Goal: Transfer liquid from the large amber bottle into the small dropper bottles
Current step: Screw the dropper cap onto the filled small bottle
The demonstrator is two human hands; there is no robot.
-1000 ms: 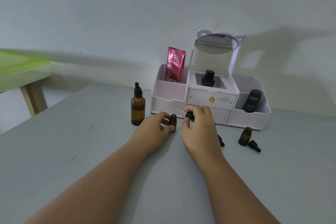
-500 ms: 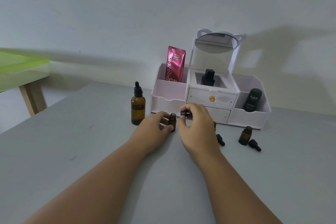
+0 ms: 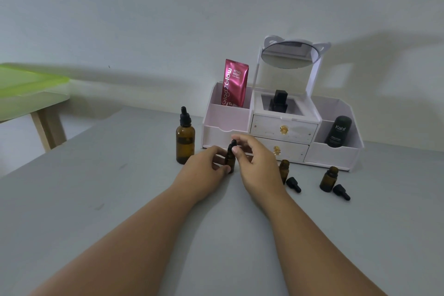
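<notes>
Two hands on one small dropper bottle (image 3: 230,163), upright on the grey table (image 3: 96,187).
Left hand (image 3: 204,172) grips the bottle body, fingers curled round it; right hand (image 3: 258,163) pinches the black dropper cap (image 3: 232,146) on the bottle's neck, thumb and forefinger closed on it. Large amber bottle (image 3: 185,140) stands capped just left of the left hand. Second small bottle (image 3: 284,166) and third small bottle (image 3: 328,179) stand uncapped to the right, a loose cap (image 3: 293,184) and another loose cap (image 3: 341,192) lying beside them. White organizer (image 3: 334,156) behind.
</notes>
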